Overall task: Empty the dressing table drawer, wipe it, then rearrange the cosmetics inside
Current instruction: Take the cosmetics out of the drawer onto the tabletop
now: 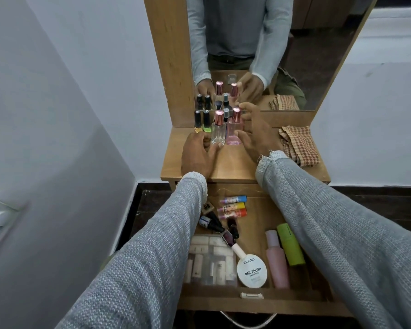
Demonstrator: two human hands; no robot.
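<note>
The drawer [252, 302] is wooden, pulled open, with tubes and bottles inside. On the smooth tabletop [233, 165], the left hand [197, 153] curls round a clear glass bottle [217, 131]; the right hand [254, 131] pinches a square pink bottle [234, 131].

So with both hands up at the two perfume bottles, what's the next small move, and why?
Probably let go of the bottles and reach back into the drawer for another item. The clear bottle at the left hand and the pink bottle at the right hand already stand upright on the tabletop, while the drawer still holds lip balms, a nail polish remover and more.
</note>
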